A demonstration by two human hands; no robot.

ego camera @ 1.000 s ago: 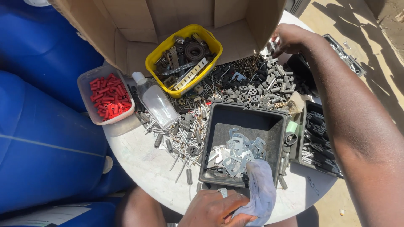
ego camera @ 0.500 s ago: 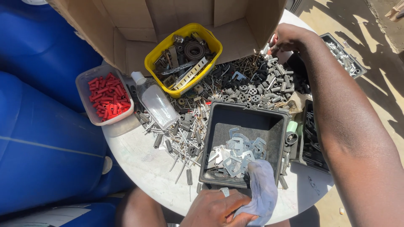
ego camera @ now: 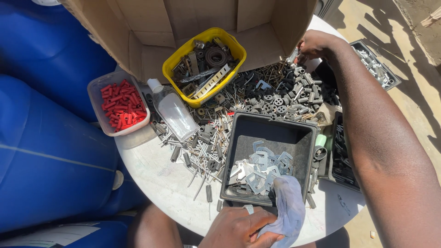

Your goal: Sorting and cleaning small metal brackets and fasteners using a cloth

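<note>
My left hand (ego camera: 241,227) is at the near edge of the round white table (ego camera: 156,174), closed on a pale blue cloth (ego camera: 287,209) that drapes over the near rim of a dark grey tray (ego camera: 239,147). Several flat silver metal brackets (ego camera: 259,167) lie in that tray. My right hand (ego camera: 314,43) reaches across to the far side, fingers pinched together above a heap of grey and black metal parts (ego camera: 280,94). Whether it holds a small piece cannot be seen.
A yellow tub (ego camera: 177,76) of mixed hardware sits in front of an open cardboard box (ego camera: 151,27). A clear tub of red plugs (ego camera: 121,108) and a clear plastic bottle (ego camera: 174,110) lie left. Loose screws (ego camera: 197,151) cover the middle. Black trays (ego camera: 342,158) stand right; blue barrels (ego camera: 41,138) left.
My right hand has shifted slightly left and nearer over the heap of parts. My left hand stays on the cloth at the tray's rim.
</note>
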